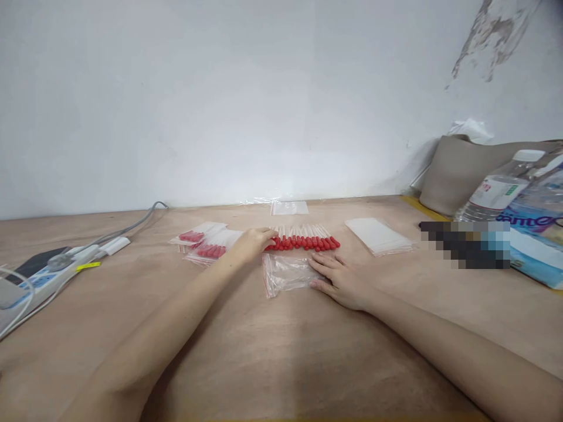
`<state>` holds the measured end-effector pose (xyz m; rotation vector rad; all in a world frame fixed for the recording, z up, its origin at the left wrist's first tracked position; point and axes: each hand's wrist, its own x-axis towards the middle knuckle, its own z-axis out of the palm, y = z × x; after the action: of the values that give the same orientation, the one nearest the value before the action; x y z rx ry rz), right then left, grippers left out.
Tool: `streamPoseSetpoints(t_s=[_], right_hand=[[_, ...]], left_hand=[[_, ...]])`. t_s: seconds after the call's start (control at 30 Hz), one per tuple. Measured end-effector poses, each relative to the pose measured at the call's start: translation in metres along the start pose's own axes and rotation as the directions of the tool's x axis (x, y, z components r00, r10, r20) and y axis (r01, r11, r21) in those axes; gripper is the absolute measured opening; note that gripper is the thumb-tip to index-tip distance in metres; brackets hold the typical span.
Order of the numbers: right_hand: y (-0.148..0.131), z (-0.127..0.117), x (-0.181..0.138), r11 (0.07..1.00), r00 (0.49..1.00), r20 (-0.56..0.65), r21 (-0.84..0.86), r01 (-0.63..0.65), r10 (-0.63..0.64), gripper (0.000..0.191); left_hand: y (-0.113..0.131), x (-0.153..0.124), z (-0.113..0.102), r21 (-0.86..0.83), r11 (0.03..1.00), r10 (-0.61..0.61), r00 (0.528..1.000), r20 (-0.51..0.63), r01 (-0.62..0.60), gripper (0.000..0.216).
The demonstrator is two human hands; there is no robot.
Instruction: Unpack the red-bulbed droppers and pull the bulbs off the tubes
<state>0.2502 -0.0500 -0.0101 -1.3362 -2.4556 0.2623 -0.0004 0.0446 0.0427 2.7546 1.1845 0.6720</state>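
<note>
A row of white sticks with red tips (303, 242) lies side by side on the table, tips toward me. At its left end, the bent fingers of my left hand (257, 241) close on a red-tipped stick; the fingertips are partly hidden. Nearer to me is a flat clear zip bag (290, 274). My right hand (341, 278) rests on that bag's right end, fingers spread and stretched out. Left of the row, filled bags of red-tipped sticks (210, 249) lie in an overlapping pile. To the right sits a stack of flat plastic bags (378, 235).
Another flat bag (289, 207) lies by the wall. On the left are a power strip (48, 281) and a grey cable (141, 223). A grey-brown container (448, 173), a plastic bottle (497, 187) and a blue-white pack (539, 255) stand or lie at the right.
</note>
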Motion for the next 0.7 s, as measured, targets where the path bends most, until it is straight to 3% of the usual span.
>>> streamPoseSetpoints(t_s=[0.1, 0.2, 0.23, 0.37, 0.43, 0.57, 0.7], right_hand=[[0.0, 0.0, 0.0, 1.0, 1.0, -0.01, 0.003, 0.0, 0.0, 0.06], [0.001, 0.001, 0.0, 1.0, 0.999, -0.032, 0.01, 0.009, -0.008, 0.058], [0.002, 0.002, 0.0, 1.0, 0.999, -0.043, 0.016, 0.014, -0.014, 0.057], [0.0, 0.002, -0.001, 0.997, 0.988, -0.151, 0.078, 0.027, -0.015, 0.053], [-0.002, -0.001, -0.004, 0.99, 0.973, -0.228, 0.135, 0.046, -0.014, 0.05], [-0.003, -0.008, -0.009, 0.972, 0.951, -0.298, 0.187, 0.14, -0.08, 0.044], [-0.001, -0.009, -0.009, 0.964, 0.952, -0.252, 0.157, 0.215, -0.172, 0.017]], left_hand=[[0.007, -0.014, -0.004, -0.075, 0.996, -0.068, 0.983, -0.168, 0.056, 0.021], [0.026, -0.043, -0.003, -0.159, 0.962, -0.266, 0.885, -0.383, 0.22, 0.024], [0.033, -0.054, -0.002, -0.186, 0.949, -0.307, 0.875, -0.373, 0.253, 0.026], [0.059, -0.088, 0.009, -0.228, 0.94, -0.296, 0.938, -0.181, 0.252, 0.029], [0.065, -0.094, 0.014, -0.278, 0.923, -0.303, 0.947, -0.103, 0.265, 0.029], [0.058, -0.093, 0.02, -0.414, 0.844, -0.36, 0.932, 0.031, 0.34, 0.031], [0.047, -0.093, 0.023, -0.501, 0.786, -0.352, 0.928, 0.119, 0.362, 0.031]])
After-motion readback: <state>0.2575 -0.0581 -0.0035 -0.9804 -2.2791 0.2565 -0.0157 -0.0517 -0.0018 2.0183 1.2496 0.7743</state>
